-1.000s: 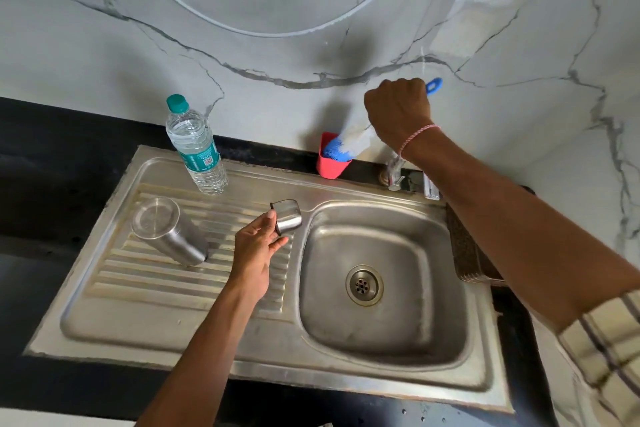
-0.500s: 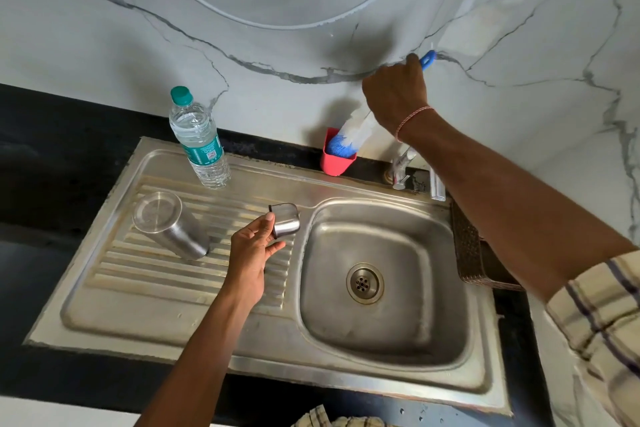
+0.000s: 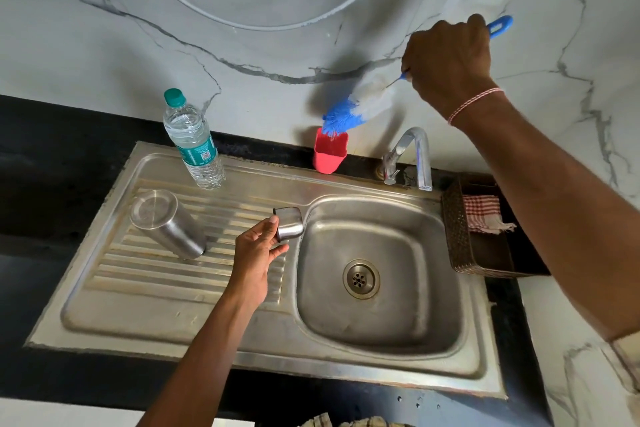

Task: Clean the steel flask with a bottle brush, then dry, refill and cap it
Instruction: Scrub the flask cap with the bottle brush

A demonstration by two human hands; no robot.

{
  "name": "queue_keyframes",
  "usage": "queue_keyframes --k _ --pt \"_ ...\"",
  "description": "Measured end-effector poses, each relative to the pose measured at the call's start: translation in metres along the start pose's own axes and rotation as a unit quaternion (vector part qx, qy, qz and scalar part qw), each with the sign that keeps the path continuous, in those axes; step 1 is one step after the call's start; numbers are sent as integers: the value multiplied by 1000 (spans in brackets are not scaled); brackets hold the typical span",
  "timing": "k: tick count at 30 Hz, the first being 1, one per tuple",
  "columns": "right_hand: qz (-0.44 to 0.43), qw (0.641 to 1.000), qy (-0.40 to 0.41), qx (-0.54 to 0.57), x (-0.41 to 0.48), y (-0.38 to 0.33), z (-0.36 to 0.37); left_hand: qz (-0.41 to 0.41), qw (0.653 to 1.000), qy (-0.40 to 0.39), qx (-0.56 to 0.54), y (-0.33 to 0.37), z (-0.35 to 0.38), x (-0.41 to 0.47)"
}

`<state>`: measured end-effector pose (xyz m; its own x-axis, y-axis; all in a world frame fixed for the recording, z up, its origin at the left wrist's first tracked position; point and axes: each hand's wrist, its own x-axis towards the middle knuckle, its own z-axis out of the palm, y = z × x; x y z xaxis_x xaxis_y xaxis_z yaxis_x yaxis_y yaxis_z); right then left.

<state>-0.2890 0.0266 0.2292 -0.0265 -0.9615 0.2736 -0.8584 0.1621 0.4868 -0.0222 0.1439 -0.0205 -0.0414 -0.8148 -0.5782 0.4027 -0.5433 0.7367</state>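
Observation:
The steel flask (image 3: 169,225) stands upside down on the ribbed drainboard, left of the basin. My left hand (image 3: 254,251) holds the flask's steel cap (image 3: 290,223) between thumb and fingers, at the basin's left edge. My right hand (image 3: 448,61) grips the blue handle of the bottle brush (image 3: 349,113) high against the wall. Its blue and white bristles hang just above the red holder cup (image 3: 329,153). A plastic water bottle (image 3: 194,144) with a green cap stands at the back of the drainboard.
The steel sink basin (image 3: 377,319) with its drain lies at centre right, under a chrome tap (image 3: 414,153). A dark woven basket (image 3: 460,236) with a red checked cloth (image 3: 483,213) sits right of the sink. Black counter surrounds the sink; a marble wall stands behind.
My right hand has lifted the bottle brush up and to the right, out of the red cup. My left hand still holds the cap in the same place.

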Motion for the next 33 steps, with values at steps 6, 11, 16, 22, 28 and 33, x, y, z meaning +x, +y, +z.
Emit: queue_keyframes --k 6,11,16,22,28,33 --pt "37 998 40 20 -14 23 -18 3 1000 0 4 -1 -4 -9" --pt "80 995 40 53 -34 37 -29 7 1000 3 1 0 -6 -17" --pt "134 978 -17 157 -82 21 -3 10 1000 6 1 -1 -9 -22" --pt "229 942 -90 227 -150 -25 52 9 1000 7 1 0 -8 -25" --pt "361 846 -87 381 -200 -50 85 10 1000 6 6 1 -7 -29" --pt "429 705 -111 553 -228 -59 110 15 1000 -10 23 0 0 -33"
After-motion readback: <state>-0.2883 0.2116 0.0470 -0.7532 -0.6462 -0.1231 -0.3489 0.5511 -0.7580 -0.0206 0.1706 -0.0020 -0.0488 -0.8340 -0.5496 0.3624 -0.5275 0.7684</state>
